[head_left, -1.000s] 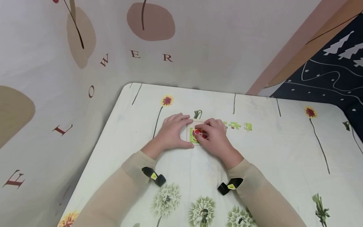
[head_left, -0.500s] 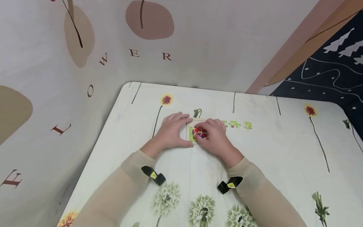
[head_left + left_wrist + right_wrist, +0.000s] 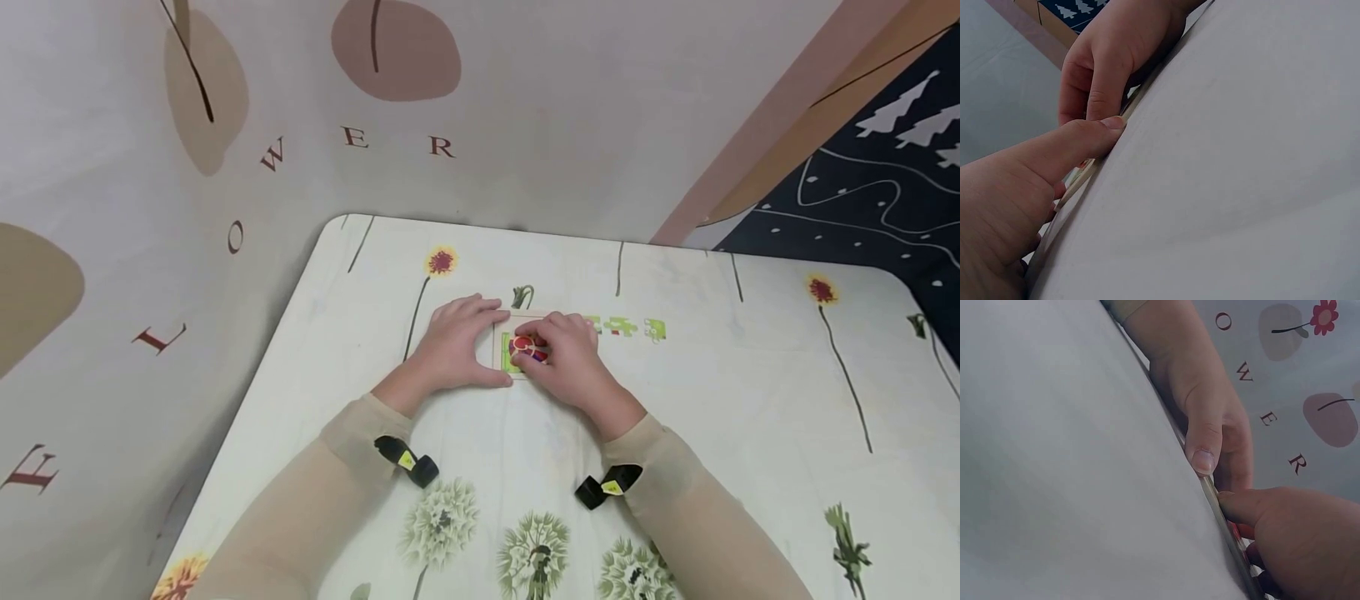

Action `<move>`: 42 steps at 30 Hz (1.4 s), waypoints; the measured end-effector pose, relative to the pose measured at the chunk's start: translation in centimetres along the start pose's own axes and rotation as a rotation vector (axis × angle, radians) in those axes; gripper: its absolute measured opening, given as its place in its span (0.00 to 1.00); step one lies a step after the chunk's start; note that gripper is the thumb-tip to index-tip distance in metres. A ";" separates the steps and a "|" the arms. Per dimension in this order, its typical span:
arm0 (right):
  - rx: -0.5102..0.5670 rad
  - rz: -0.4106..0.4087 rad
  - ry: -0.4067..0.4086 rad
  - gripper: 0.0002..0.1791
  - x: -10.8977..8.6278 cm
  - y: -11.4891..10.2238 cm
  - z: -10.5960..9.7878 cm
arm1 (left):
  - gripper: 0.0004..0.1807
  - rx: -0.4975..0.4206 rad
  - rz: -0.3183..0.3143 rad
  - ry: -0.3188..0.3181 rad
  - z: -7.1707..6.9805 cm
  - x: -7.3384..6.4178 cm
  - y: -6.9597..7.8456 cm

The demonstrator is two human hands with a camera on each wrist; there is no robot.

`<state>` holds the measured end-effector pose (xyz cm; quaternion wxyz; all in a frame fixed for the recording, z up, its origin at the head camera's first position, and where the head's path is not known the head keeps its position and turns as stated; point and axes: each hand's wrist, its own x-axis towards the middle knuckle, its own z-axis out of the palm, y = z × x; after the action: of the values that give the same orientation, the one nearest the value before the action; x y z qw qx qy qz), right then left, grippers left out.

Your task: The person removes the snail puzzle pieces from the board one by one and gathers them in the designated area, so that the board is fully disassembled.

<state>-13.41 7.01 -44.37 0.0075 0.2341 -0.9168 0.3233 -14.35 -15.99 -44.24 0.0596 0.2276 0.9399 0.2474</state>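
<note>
1. Along the left and back, we see a pale backdrop [image 3: 480,183] printed with rounded blots and the letters F, L, O, W, E, R.
2. Next we come to a beige sleeve [image 3: 300,508], a black wrist camera [image 3: 407,461] and the left hand [image 3: 453,346]. Its grip is spread wide: the thumb touches the near edge of the jigsaw board [image 3: 498,350], and the index finger lies at the far edge.
3. Between the hands, we find that thin board on the white, flower-printed surface [image 3: 750,375], its pale border and a green strip showing on the left.
4. Just right of the strip, we see the right hand [image 3: 567,360] pinching a red spiral-printed piece [image 3: 522,344] between thumb and fingers over the board; we cannot tell whether it is seated.
5. Beside that hand, we count three green jigsaw pieces [image 3: 620,328] in a row, the nearest partly hidden.
6. Far right, we have a navy cloth [image 3: 862,200] with white trees.
</note>
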 end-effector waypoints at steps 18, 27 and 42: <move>0.036 0.018 0.005 0.19 0.2 0.2 0.0 | 0.55 0.007 0.010 -0.002 0.1 0.3 -0.1; 0.162 0.030 0.025 0.14 0.3 -0.1 0.1 | 0.55 0.000 0.020 0.007 0.3 0.3 -0.4; 0.165 0.000 0.081 0.16 -0.1 0.2 0.4 | 0.55 0.002 0.018 0.009 0.2 0.2 -0.3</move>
<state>-13.31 6.94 -44.84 0.0252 0.2209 -0.8861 0.4068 -14.62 -16.00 -44.57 0.0530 0.2350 0.9384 0.2479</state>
